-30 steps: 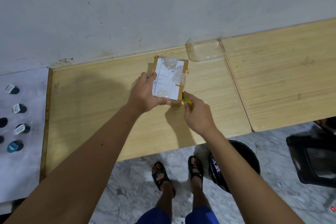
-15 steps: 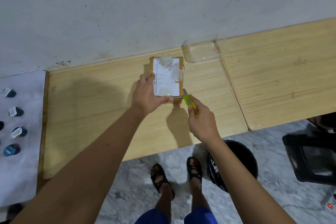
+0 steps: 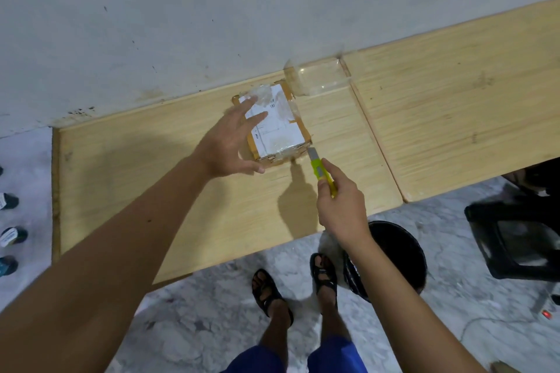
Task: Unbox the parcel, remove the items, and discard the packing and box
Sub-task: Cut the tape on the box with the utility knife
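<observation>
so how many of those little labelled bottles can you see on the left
4, all at the left edge on the white sheet: one, one, one, one. More may lie out of frame.

Both forearms are left bare with no sleeves seen, blue shorts (image 3: 336,354) are worn at the lower frame edge, and black open-toed strapped sandals (image 3: 325,277) are worn on both feet.

Parcel, sealed, flat on the bench, centre of the frame.

The parcel (image 3: 274,127) is a small brown cardboard box, closed, with a white shipping label covering its top face and clear tape wrinkled over label and edges. It lies slightly rotated, its far end close to the wall edge of the bench (image 3: 151,179).
</observation>
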`<state>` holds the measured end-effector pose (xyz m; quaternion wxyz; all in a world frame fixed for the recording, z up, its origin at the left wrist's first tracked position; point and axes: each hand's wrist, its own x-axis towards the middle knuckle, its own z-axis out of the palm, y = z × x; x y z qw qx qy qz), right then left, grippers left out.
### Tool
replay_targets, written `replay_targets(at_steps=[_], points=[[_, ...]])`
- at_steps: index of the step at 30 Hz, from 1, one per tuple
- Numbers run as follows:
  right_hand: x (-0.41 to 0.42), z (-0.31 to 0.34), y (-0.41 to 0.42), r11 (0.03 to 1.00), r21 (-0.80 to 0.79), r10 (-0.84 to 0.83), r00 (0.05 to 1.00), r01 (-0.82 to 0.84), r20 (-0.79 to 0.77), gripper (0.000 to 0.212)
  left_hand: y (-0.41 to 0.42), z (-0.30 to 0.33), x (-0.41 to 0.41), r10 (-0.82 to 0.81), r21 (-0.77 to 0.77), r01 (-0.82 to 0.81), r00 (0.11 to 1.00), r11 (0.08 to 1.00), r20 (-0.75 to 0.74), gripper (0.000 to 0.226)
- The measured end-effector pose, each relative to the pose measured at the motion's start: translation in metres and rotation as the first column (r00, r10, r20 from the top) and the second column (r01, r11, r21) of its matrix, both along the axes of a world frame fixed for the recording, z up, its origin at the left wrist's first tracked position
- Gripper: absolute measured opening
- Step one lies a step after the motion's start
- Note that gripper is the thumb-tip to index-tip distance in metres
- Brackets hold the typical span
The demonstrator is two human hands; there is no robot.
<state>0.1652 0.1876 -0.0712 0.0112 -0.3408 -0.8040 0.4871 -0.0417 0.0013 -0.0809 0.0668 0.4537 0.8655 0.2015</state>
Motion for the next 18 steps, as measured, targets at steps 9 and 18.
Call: replay_targets(at_steps=[9,18], points=[[-0.019,-0.004,-0.013,0.996,-0.085,-0.009,1.0,0.007,-0.018,0.047,0.013,-0.013,0.005,-0.053,-0.058,0.048,0.994,0.997,-0.094,0.108],[-0.045,-0.008,-0.005,0.995,-0.078,-0.069,0.997,0.065,-0.045,0.048,0.016,-0.021,0.005,-0.003,-0.052,-0.011,0.967,0.999,-0.257,0.081]])
